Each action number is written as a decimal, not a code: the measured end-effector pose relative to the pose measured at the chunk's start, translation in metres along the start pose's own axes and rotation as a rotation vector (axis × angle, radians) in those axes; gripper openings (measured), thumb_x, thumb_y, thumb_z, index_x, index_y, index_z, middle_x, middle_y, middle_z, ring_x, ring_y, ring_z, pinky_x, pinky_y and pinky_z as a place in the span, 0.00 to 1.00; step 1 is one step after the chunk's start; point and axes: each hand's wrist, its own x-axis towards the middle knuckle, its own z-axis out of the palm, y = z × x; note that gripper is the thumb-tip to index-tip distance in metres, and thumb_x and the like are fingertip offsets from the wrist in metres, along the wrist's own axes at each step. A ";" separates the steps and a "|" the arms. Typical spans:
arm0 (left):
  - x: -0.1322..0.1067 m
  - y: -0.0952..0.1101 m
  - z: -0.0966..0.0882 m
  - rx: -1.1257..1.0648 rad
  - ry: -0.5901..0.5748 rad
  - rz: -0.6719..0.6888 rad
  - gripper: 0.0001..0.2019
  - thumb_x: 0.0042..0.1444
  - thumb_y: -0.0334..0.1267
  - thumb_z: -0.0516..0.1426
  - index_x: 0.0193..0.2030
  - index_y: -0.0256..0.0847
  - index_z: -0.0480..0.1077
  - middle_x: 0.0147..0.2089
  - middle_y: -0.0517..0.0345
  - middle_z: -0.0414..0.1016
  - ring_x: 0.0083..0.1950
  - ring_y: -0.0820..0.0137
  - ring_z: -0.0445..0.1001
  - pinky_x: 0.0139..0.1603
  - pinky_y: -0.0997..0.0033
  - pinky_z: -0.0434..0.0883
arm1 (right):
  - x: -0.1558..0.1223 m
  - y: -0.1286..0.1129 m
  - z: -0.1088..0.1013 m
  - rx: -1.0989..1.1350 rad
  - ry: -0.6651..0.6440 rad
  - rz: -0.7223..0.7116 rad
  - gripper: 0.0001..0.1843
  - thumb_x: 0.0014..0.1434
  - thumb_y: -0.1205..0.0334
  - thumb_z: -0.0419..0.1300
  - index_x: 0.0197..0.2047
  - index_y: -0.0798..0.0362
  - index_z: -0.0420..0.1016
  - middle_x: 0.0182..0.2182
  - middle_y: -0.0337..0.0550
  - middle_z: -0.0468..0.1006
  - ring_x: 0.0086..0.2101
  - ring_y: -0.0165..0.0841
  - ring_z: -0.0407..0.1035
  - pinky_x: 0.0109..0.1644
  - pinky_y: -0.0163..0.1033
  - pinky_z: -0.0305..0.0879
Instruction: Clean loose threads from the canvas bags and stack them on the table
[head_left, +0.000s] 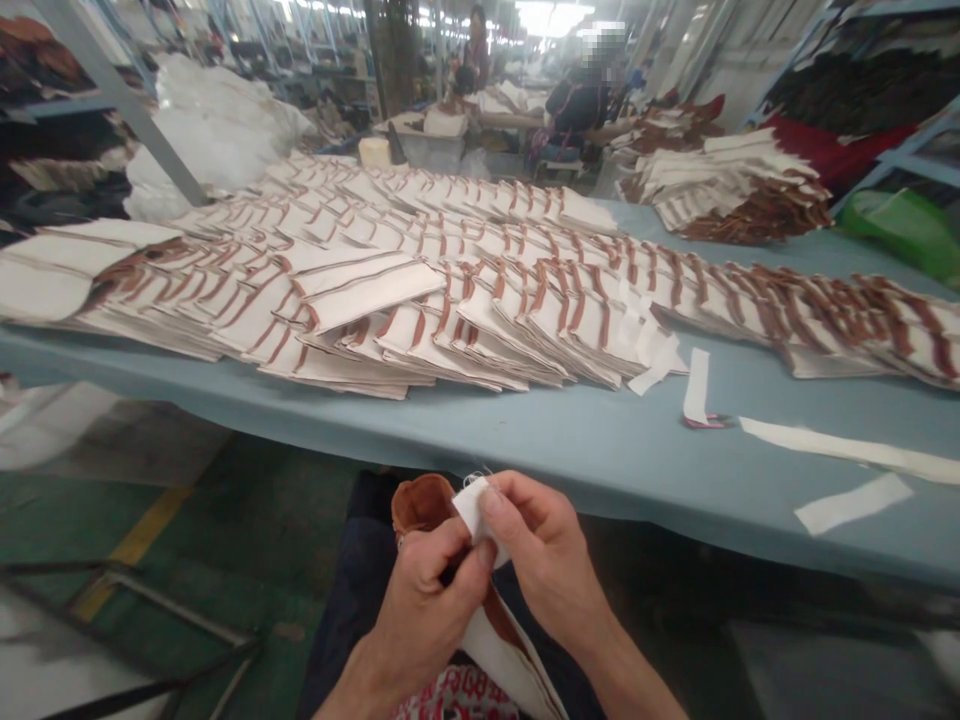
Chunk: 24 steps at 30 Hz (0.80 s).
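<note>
Low in the view, over my lap, both hands work one fabric piece, cream cloth with brown trim. My left hand is closed around its brown curved end, thumb pressed on the cloth. My right hand pinches a small white tab at the top of the same piece. Just beyond my hands runs the front edge of the blue-covered table.
Long overlapping rows of the same cream and brown pieces cover the table. Loose white strips lie at the right front. More stacks sit at the far right, a green bag beside them. People sit at the far end. Metal frame bars lie on the floor at left.
</note>
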 end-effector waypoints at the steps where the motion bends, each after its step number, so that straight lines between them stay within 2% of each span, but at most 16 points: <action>1: 0.000 -0.001 0.000 0.009 0.004 0.000 0.18 0.64 0.40 0.54 0.23 0.36 0.70 0.20 0.64 0.59 0.21 0.76 0.58 0.23 0.77 0.57 | 0.000 0.001 0.000 0.002 0.003 0.005 0.20 0.65 0.47 0.62 0.32 0.55 0.79 0.25 0.39 0.77 0.26 0.29 0.66 0.32 0.33 0.64; 7: -0.002 -0.002 0.003 -0.011 -0.003 -0.009 0.19 0.63 0.40 0.55 0.21 0.36 0.67 0.20 0.65 0.57 0.21 0.77 0.58 0.24 0.77 0.57 | -0.002 0.005 -0.001 -0.012 0.017 0.016 0.23 0.68 0.45 0.59 0.33 0.56 0.79 0.24 0.38 0.75 0.24 0.28 0.62 0.28 0.32 0.60; 11: -0.001 0.000 0.000 -0.171 -0.025 -0.136 0.15 0.61 0.46 0.58 0.33 0.34 0.74 0.21 0.66 0.60 0.21 0.78 0.55 0.22 0.79 0.55 | -0.002 0.009 -0.003 -0.114 0.045 -0.057 0.19 0.70 0.50 0.58 0.36 0.55 0.80 0.29 0.41 0.78 0.28 0.30 0.67 0.33 0.34 0.63; 13: 0.000 0.001 -0.004 -0.235 0.014 -0.192 0.16 0.60 0.49 0.60 0.35 0.35 0.74 0.22 0.66 0.61 0.21 0.78 0.55 0.21 0.80 0.55 | -0.002 0.009 -0.003 -0.151 0.038 -0.115 0.16 0.70 0.54 0.57 0.37 0.54 0.80 0.32 0.42 0.80 0.31 0.32 0.69 0.37 0.35 0.64; 16: 0.004 0.001 -0.010 -0.232 0.090 -0.230 0.18 0.59 0.51 0.60 0.29 0.37 0.70 0.21 0.66 0.60 0.21 0.77 0.56 0.21 0.80 0.56 | 0.000 0.009 -0.003 -0.206 0.040 -0.202 0.14 0.70 0.58 0.57 0.35 0.53 0.78 0.32 0.41 0.79 0.32 0.32 0.69 0.37 0.36 0.63; 20: 0.010 0.005 -0.015 -0.209 0.093 -0.241 0.18 0.59 0.51 0.60 0.29 0.38 0.70 0.21 0.66 0.60 0.21 0.77 0.56 0.21 0.80 0.57 | 0.002 0.007 -0.002 -0.308 0.037 -0.299 0.13 0.70 0.61 0.57 0.33 0.52 0.77 0.31 0.41 0.77 0.31 0.32 0.69 0.36 0.36 0.62; 24: 0.013 0.009 -0.014 -0.214 0.090 -0.223 0.18 0.57 0.51 0.60 0.26 0.39 0.66 0.20 0.67 0.58 0.20 0.77 0.55 0.20 0.79 0.54 | 0.002 0.010 -0.002 -0.320 0.050 -0.233 0.13 0.70 0.59 0.57 0.34 0.52 0.78 0.30 0.40 0.78 0.30 0.32 0.69 0.35 0.36 0.62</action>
